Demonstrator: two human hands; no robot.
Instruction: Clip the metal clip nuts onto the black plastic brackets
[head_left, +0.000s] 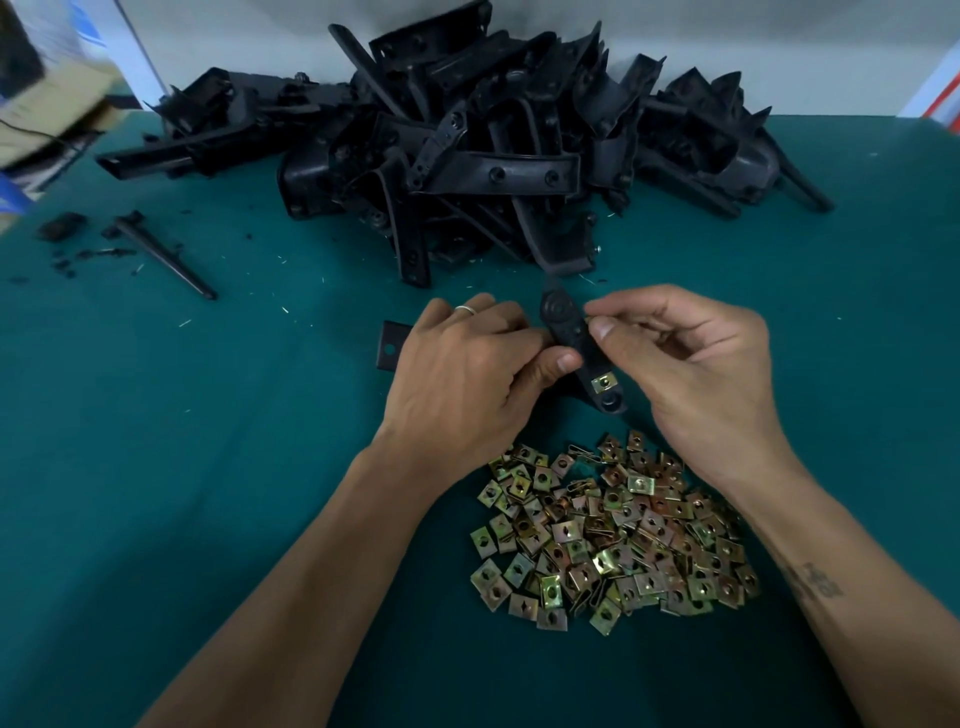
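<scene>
While both hands work above the green cloth-covered table (156, 415), a narrow black plastic bracket (569, 332) is held between them, just beyond the near heap of parts. The left hand (467, 374) grips the bracket from its left side, thumb curled onto the face and fingers wrapped behind; a silver ring (466, 310) sits on one finger. The right hand (685, 364) has its thumb and forefinger pinched together at the bracket's right edge near the upper end; whether a clip lies between them cannot be told. One brass-coloured metal clip nut (602, 383) is already seated on the bracket's lower end, beside a round hole. A loose heap of brass-coloured metal clip nuts (613, 540) lies on the cloth between the forearms. A large pile of black plastic brackets (467, 150) occupies the far side of the table. A slim black plastic spike (161, 254) and small black fragments lie well apart at far left.
</scene>
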